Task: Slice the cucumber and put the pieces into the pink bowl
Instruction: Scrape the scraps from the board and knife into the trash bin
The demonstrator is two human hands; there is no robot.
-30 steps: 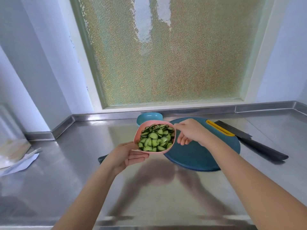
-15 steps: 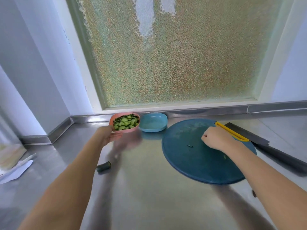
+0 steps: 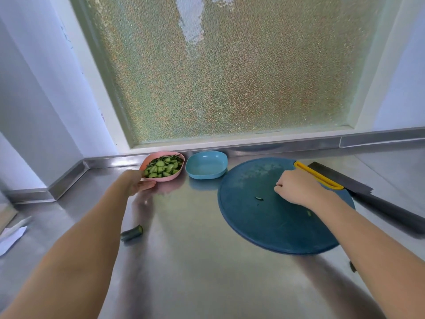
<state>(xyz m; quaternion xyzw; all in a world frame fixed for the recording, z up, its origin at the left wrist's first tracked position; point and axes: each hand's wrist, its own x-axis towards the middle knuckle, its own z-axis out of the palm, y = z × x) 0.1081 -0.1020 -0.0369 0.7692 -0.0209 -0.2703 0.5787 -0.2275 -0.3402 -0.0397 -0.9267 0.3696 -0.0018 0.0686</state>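
Observation:
The pink bowl (image 3: 153, 158) stands at the back left of the steel counter, full of green cucumber slices (image 3: 163, 167). My left hand (image 3: 137, 183) grips its near rim. My right hand (image 3: 295, 189) rests on the round blue cutting board (image 3: 271, 226) with its fingers curled shut; I see nothing in it. One small cucumber scrap (image 3: 259, 198) lies on the board just left of that hand. A cucumber end stub (image 3: 132, 233) lies on the counter beside my left forearm.
An empty blue dish (image 3: 206, 165) sits right of the pink bowl against the window ledge. A cleaver with a dark blade and handle (image 3: 368, 199) lies along the board's right edge, next to the board's yellow handle (image 3: 318, 178). White paper (image 3: 11, 236) lies at the far left.
My left hand carried the pink bowl from the middle of the counter to the back left and set it down. My right hand drew away from the bowl onto the cutting board.

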